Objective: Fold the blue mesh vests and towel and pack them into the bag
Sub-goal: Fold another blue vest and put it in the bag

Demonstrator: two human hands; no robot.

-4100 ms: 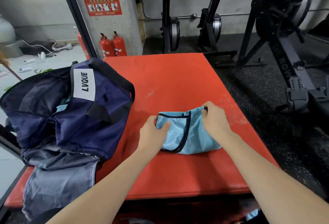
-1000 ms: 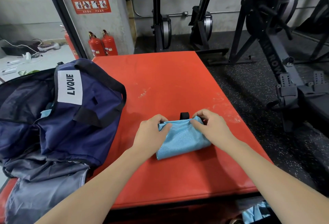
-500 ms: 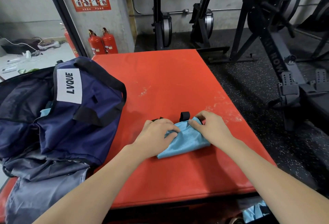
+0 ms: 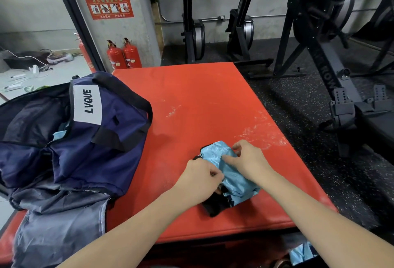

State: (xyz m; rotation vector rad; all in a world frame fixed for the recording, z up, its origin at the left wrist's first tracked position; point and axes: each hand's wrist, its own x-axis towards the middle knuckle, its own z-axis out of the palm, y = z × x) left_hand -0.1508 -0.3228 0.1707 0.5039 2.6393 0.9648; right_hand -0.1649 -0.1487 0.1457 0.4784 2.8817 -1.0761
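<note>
We are gripping the folded light-blue mesh vest with black trim (image 4: 231, 174) in both our left hand (image 4: 199, 179) and right hand (image 4: 248, 160) on the near part of the red padded bench (image 4: 202, 105), its long axis running far-left to near-right, the open navy fabric duffel bag (image 4: 85, 139) lying to its left, nearer our left hand.

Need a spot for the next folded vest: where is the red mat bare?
Bare: the far half of the red mat, between the bag and its right edge. Crowded: the near middle, both hands on the blue vest, and the left side under the bag.
</note>
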